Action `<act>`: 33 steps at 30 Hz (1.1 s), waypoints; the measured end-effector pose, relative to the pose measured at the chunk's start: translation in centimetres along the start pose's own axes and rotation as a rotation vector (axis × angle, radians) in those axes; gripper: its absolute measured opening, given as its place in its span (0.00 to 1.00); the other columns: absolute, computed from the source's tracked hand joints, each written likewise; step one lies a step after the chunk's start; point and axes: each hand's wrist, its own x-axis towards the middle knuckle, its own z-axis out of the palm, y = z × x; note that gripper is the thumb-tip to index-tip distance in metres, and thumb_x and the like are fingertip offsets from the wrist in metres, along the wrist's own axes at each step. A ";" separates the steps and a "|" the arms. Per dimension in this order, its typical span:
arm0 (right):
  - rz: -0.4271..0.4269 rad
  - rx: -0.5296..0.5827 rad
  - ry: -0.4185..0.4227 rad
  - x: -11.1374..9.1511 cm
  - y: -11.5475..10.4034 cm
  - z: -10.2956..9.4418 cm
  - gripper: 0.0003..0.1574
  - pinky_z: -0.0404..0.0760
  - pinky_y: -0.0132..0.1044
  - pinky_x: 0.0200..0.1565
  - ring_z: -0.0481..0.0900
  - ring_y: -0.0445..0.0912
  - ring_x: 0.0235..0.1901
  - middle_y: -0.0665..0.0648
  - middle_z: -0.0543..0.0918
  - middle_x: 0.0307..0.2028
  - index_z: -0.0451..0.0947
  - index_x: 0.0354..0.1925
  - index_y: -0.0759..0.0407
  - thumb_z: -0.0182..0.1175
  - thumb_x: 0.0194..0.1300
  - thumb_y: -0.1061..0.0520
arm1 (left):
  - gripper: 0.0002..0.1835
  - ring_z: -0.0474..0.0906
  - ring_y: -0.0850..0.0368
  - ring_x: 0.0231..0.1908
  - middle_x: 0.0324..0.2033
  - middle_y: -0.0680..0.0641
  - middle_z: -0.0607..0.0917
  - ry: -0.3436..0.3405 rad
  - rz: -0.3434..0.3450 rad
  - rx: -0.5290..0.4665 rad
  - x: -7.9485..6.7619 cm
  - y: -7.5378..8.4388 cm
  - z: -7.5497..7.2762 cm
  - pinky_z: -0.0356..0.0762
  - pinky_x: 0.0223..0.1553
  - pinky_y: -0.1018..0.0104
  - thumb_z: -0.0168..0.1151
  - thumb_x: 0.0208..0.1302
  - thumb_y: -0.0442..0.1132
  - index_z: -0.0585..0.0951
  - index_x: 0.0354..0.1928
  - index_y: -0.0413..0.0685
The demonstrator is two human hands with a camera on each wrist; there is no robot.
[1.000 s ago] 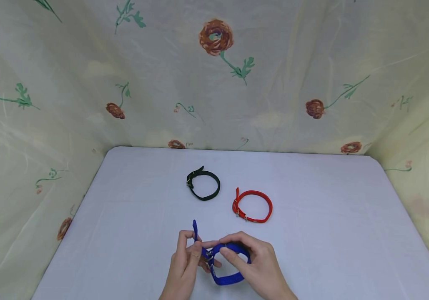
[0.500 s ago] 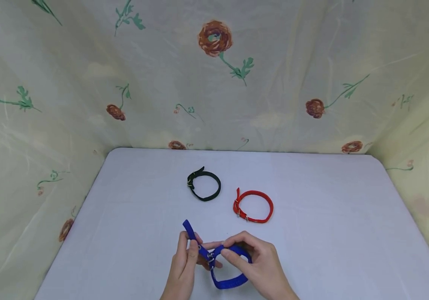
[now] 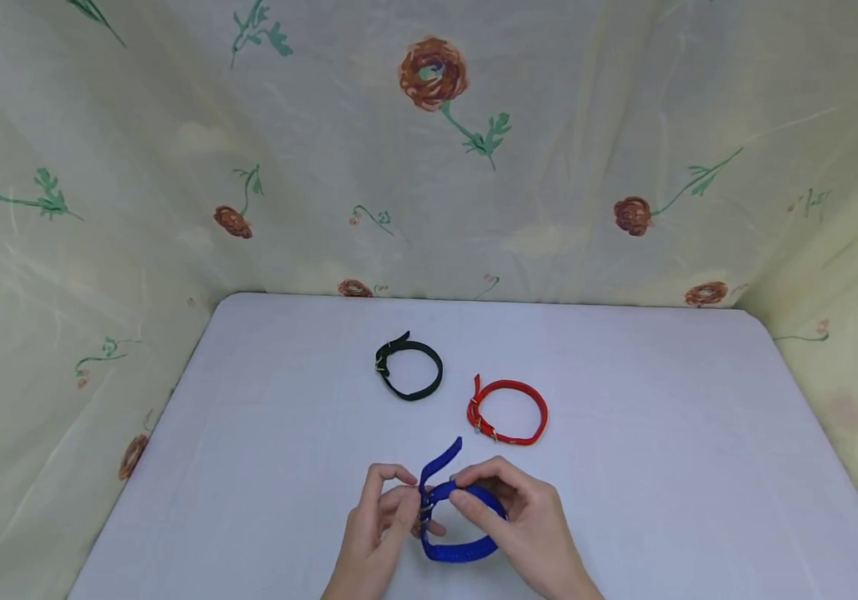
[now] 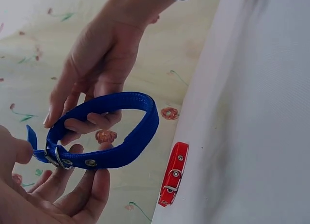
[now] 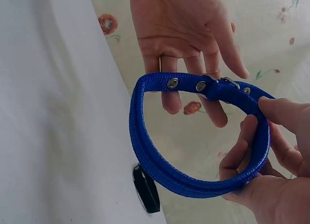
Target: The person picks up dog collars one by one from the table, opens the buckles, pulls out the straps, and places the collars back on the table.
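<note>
A blue collar [image 3: 462, 552] with metal eyelets is held up between both hands, its strap formed into a loop. My left hand [image 3: 376, 533] holds it at the buckle [image 4: 51, 157], with fingers under the band and the thumb near the strap's free end. That free end [image 3: 444, 457] sticks up past the buckle in the head view. On the other side, my right hand [image 3: 534, 517] pinches the band between thumb and fingers, close to the buckle. A D-ring [image 4: 62, 158] hangs beside the buckle in the left wrist view.
A red collar [image 3: 544, 412], buckled in a loop, lies on the white table [image 3: 661, 467] just beyond the hands. Farther back and left lies a dark green or black collar [image 3: 439, 375], also looped. Floral-printed curtain [image 3: 549, 167] surrounds the table's back and sides.
The blue strap's free end has swung from left of the buckle to upright and leaning right. My left thumb and fingers have shifted right, off the free end toward the buckle.
</note>
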 end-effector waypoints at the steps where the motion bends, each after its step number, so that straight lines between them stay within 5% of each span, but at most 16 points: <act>1: -0.005 0.006 0.004 0.0 0.0 0.0 0.11 0.87 0.27 0.54 0.90 0.43 0.47 0.53 0.91 0.47 0.85 0.49 0.51 0.74 0.70 0.53 | 0.21 0.91 0.54 0.40 0.44 0.40 0.94 -0.002 -0.004 0.012 0.0 0.0 0.0 0.80 0.50 0.65 0.47 0.87 0.56 0.65 0.63 0.47; 7: -0.026 0.061 0.023 0.0 0.1 0.0 0.12 0.88 0.29 0.54 0.91 0.45 0.48 0.57 0.89 0.49 0.84 0.50 0.56 0.73 0.71 0.56 | 0.21 0.93 0.61 0.41 0.49 0.45 0.94 0.007 0.009 0.063 0.2 -0.3 0.1 0.81 0.56 0.56 0.57 0.83 0.56 0.71 0.64 0.52; 18: 0.028 0.123 0.017 -0.1 -0.1 0.1 0.15 0.88 0.30 0.55 0.90 0.46 0.51 0.59 0.87 0.51 0.83 0.53 0.59 0.72 0.72 0.56 | 0.18 0.93 0.49 0.38 0.54 0.41 0.92 0.025 0.008 0.007 0.3 -0.5 0.1 0.84 0.48 0.67 0.62 0.81 0.53 0.78 0.61 0.52; 25: 0.012 0.068 -0.060 0.1 0.2 0.0 0.23 0.88 0.30 0.55 0.92 0.47 0.49 0.61 0.88 0.56 0.77 0.61 0.56 0.70 0.74 0.54 | 0.15 0.91 0.54 0.32 0.50 0.40 0.93 0.083 0.023 -0.027 0.1 -0.1 0.3 0.85 0.41 0.68 0.67 0.78 0.49 0.82 0.58 0.52; 33: -0.039 -0.006 -0.104 -0.1 0.4 0.3 0.17 0.88 0.31 0.54 0.88 0.43 0.48 0.56 0.89 0.51 0.82 0.57 0.51 0.71 0.73 0.52 | 0.13 0.87 0.61 0.29 0.45 0.50 0.93 0.083 0.053 0.048 0.2 -0.3 0.5 0.83 0.42 0.69 0.70 0.74 0.50 0.86 0.55 0.58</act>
